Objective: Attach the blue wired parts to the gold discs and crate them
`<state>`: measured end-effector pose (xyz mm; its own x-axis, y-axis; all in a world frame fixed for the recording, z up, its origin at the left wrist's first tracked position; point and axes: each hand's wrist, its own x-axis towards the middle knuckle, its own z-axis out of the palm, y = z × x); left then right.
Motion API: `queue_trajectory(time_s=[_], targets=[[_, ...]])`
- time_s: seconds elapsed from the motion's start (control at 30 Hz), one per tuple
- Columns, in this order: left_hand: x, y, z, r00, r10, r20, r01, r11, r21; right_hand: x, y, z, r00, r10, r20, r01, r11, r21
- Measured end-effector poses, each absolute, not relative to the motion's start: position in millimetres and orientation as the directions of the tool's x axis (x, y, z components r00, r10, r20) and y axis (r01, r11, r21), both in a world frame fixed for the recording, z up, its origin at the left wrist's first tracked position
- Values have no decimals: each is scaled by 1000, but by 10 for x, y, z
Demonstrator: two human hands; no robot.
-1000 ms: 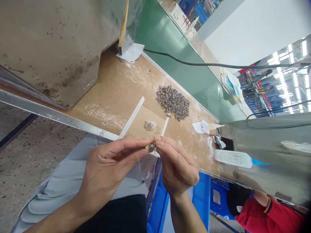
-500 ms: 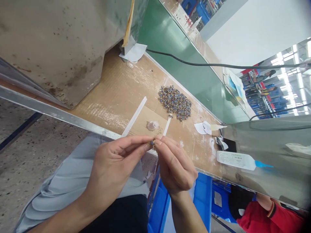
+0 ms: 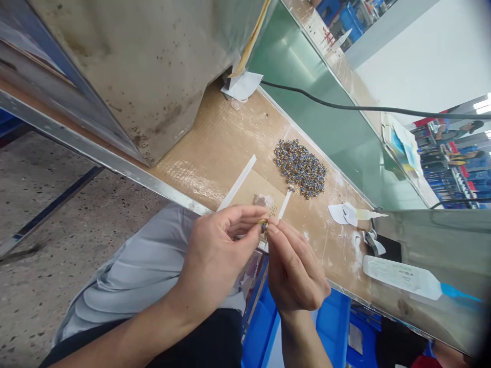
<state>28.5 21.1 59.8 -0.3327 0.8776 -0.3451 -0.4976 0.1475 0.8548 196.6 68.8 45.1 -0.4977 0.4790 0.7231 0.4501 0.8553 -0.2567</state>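
Observation:
Between the fingertips of both hands is a small blue and brass-coloured metal part (image 3: 264, 224), partly covered by the fingers. My left hand (image 3: 222, 250) pinches it from the left with thumb and forefinger. From the right, my right hand (image 3: 293, 260) closes thumb and fingers on the same part. Just beyond the fingertips, a small clear round cup (image 3: 262, 200) stands on a cardboard square, with tiny gold-coloured bits (image 3: 273, 209) beside it. Farther back lies a heap of small blue and brass-coloured parts (image 3: 301, 167).
A stained metal box (image 3: 153, 76) rises at the left. To the right lie a white bottle with a blue nozzle (image 3: 402, 276), a smaller pale dropper bottle (image 3: 370, 214) and paper scraps (image 3: 342, 213). A black cable (image 3: 326, 104) crosses behind. Blue bins (image 3: 332, 322) stand below the table edge.
The whole view has shifted, so the table and hands appear farther right. Both hands keep their pinch, and the small part appears turned, showing a yellowish curved edge.

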Motion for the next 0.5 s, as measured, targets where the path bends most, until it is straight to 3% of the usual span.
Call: queue_trajectory(time_s=[0.5], targets=[[262,273,543,-330,882,-336,-439,171,882,1971,692,301,-455,498,738,460,841,-284]])
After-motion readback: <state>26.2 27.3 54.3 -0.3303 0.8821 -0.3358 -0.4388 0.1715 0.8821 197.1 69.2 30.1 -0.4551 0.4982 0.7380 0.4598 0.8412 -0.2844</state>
